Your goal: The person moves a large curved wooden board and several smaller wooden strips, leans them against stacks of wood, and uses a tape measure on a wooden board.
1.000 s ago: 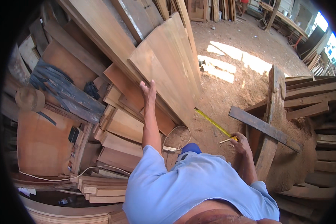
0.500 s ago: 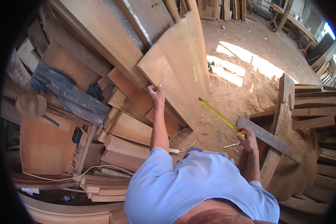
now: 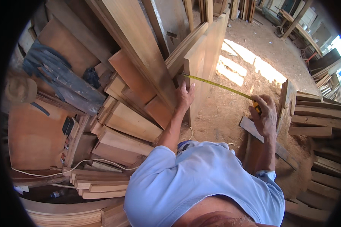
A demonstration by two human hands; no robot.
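My left hand (image 3: 185, 97) is at the near edge of a wide wooden board (image 3: 203, 62), thumb on one side and fingers on the other, seemingly gripping it. My right hand (image 3: 266, 113) is closed around the yellow and black case of a tape measure (image 3: 256, 107). From there the yellow blade (image 3: 221, 86) stretches left, its end beside the board's edge just above my left fingers. The board stands tilted, seen nearly edge-on. Another long plank (image 3: 136, 45) leans to the left of my left hand.
Stacked boards (image 3: 130, 123) and curved wooden pieces (image 3: 102, 185) lie at left, with a pale cord (image 3: 83, 162) across them. A handsaw (image 3: 282, 151) rests on a timber post (image 3: 285, 100) below my right hand. Sawdust covers the floor (image 3: 231, 113); more timber (image 3: 314, 113) lies at right.
The wide board has turned from broad face to nearly edge-on, with my left hand moving right and up. My right hand has risen with the tape measure, and its blade end now meets the board's edge.
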